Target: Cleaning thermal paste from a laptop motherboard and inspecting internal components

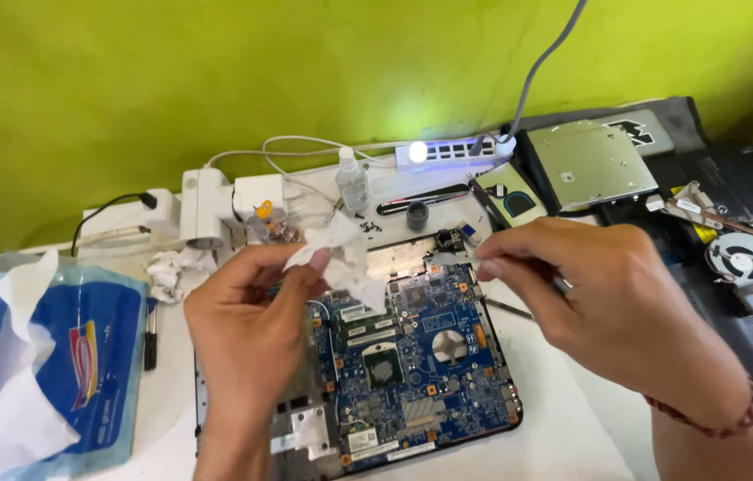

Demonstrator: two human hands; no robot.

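The left hand (247, 325) pinched a crumpled white tissue (341, 258) between thumb and fingertips, keeping it above the blue laptop circuit board (412, 356). The right hand (603, 303) had closed its fingers on a thin metal tool (505, 307), its tip towards the tissue, seemingly for wiping.

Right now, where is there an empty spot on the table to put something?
Bare white table shows right of the blue circuit board, below the right hand. A narrow strip lies between the tissue pack and the board. The back, around the small bottle and power strip, is crowded.
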